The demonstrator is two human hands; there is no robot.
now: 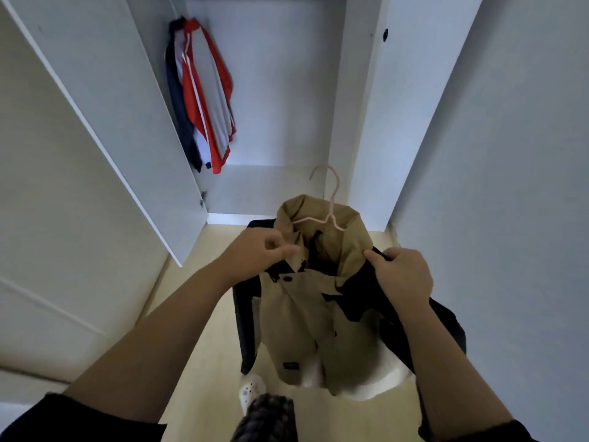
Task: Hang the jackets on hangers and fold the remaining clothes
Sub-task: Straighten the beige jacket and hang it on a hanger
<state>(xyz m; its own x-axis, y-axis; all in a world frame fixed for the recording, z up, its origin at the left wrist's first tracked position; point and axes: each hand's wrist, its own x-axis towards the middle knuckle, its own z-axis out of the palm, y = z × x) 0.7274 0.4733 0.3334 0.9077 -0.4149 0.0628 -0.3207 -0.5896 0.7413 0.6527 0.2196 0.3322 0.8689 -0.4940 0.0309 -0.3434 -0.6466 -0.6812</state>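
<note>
In front of the open white wardrobe [287,90], the left hand [264,250] pinches the collar and the right hand [402,275] grips the shoulder of the tan-and-black fabric jacket [302,320] draped on a thin pink hanger [332,199], so square both shoulders evenly before hanging it.
</note>
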